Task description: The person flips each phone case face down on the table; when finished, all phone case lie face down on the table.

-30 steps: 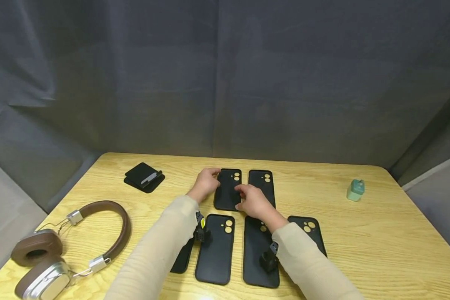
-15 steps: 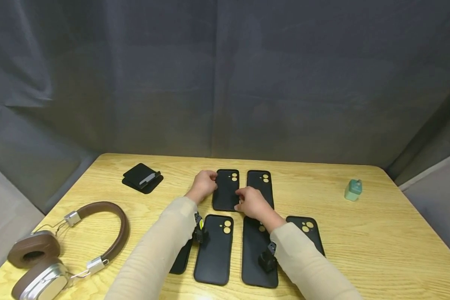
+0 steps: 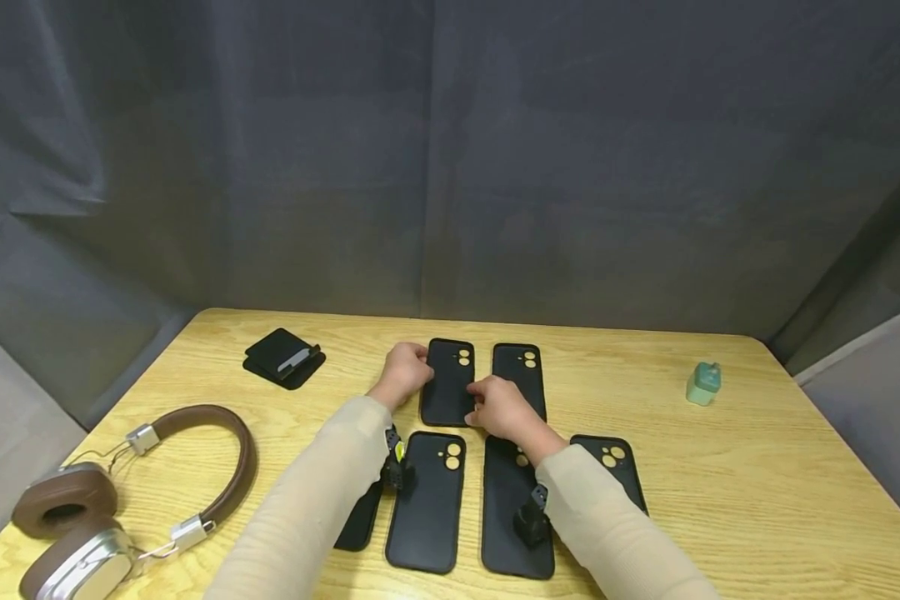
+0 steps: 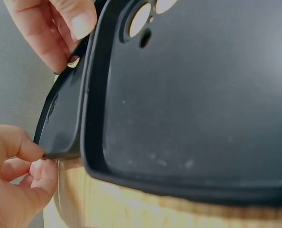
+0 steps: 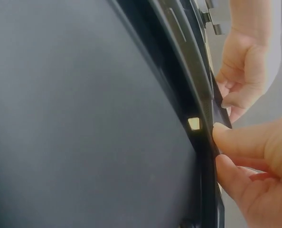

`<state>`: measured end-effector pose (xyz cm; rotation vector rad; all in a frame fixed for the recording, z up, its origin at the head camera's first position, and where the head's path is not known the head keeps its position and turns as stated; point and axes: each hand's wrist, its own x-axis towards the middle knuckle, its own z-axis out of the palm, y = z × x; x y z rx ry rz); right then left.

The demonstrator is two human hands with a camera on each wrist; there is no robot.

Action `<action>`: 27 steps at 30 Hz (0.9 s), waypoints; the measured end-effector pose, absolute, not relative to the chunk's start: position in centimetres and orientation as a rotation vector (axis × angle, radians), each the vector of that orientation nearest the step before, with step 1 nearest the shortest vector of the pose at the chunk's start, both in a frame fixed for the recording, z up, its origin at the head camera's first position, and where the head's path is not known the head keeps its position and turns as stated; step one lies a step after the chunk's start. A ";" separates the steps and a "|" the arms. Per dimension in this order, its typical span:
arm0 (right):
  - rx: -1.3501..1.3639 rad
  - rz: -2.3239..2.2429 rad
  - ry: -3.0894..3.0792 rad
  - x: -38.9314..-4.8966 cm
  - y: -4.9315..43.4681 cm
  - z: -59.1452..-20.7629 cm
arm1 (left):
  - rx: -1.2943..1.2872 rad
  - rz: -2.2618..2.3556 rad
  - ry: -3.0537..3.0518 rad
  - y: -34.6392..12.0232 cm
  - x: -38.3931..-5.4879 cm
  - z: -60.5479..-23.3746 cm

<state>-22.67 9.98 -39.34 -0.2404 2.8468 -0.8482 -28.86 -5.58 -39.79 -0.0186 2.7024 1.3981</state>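
The black phone case between your hands lies at the left of the back row, inner side up, toward the far edge of the wooden table. Your left hand pinches its left edge between thumb and fingers; your right hand grips the right edge near the lower corner, thumb and fingertip slightly apart along the rim. I can't tell whether the case sits fully flat.

Mind the uneven hold: your left hand is farther up than your right, so a stronger push from one side would likely twist the case askew. Your right hand also partly covers the neighbouring back-row case, and a sideways swing could knock it.

Nearer you, four more black cases make a row: the far-left front case, half hidden under your left sleeve; the second front case; the third front case; and the far-right front case, partly behind your right sleeve. Your wrist cameras hang over this row, so lowering your wrists could drag one.

Well apart, brown over-ear headphones and a black folded holder lie left; a small teal bottle stands right. None blocks you.
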 end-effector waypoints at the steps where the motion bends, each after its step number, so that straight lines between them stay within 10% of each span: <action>1: -0.241 -0.847 2.844 -22.7 10.0 -39.3 | -0.018 1.411 2.697 -5.6 -28.8 -39.7; 27: -0.311 -0.917 2.705 -24.5 8.9 -38.8 | 0.024 1.560 2.582 -7.4 -28.7 -36.9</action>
